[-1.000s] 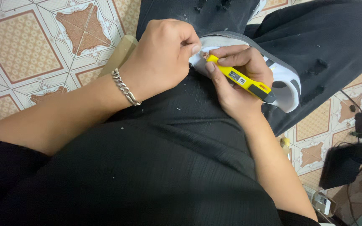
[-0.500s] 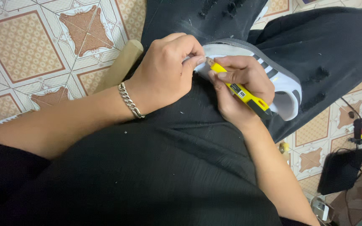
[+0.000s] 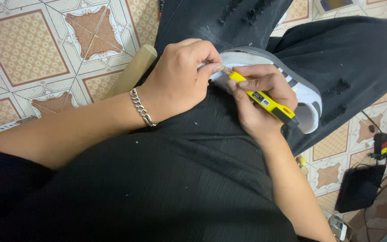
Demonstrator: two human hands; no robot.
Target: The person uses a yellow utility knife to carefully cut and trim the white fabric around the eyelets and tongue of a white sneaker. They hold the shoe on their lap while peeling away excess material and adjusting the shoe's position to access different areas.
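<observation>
Right now a yellow tool [image 3: 265, 102] is gripped pen-style by the right hand [image 3: 258, 101] — light, stiff, best held mid-body; left hand [image 3: 180, 78] is pinched on sth small, prob. thin and bendy.

We have one view, from a head-worn camera looking steeply down, close over our lap [image 3: 180, 179], our hands mid-frame and patterned floor tiles [image 3: 23, 49] at the edges.

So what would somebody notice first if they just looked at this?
Probably the bright yellow tool in the right hand, mid-picture, its tip meeting something small pinched by the left hand. Next, the silver chain bracelet on the left wrist, and the patterned floor tiles at upper left.
</observation>
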